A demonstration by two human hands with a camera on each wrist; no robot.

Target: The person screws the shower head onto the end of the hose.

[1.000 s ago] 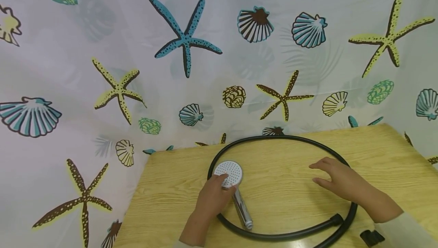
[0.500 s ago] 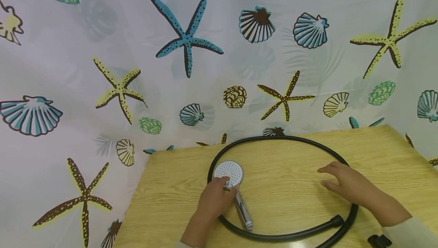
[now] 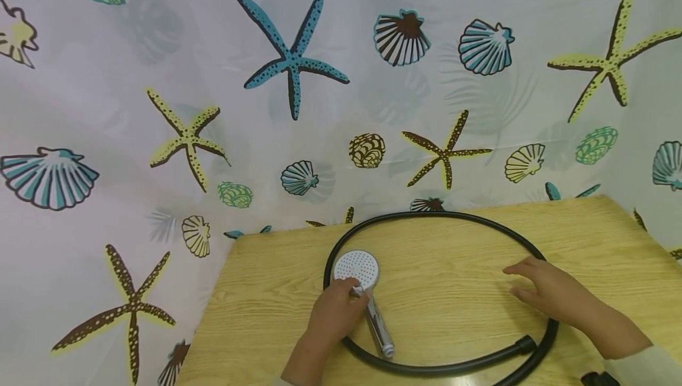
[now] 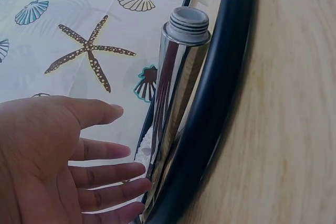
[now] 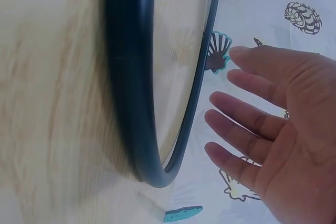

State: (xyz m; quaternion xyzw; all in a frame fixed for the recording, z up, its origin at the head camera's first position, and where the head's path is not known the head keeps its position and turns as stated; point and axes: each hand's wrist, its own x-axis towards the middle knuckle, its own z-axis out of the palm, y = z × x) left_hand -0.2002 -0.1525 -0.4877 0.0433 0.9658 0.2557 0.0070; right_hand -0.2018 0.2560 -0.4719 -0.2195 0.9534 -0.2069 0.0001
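A chrome handheld shower head (image 3: 357,264) lies on the wooden table, its white spray face up. Its handle points toward the front; the left wrist view shows the threaded end (image 4: 189,27). My left hand (image 3: 337,314) is at the lower edge of the spray face, fingers extended and overlapping the head in the head view. Around the shower head runs a black hose (image 3: 431,215) in a wide loop, one end fitting (image 3: 526,344) resting near the front right. Over the hose's right side hovers my right hand (image 3: 554,291), fingers loosely spread and holding nothing.
A white curtain (image 3: 341,96) printed with starfish and shells hangs behind and beside the table (image 3: 447,291). A small black object (image 3: 599,379) shows beneath the right wrist at the bottom edge.
My right hand has drifted right and slightly down, away from the loop's middle. My left fingers have slid a little toward me on the spray face. Shower head and hose stay put.
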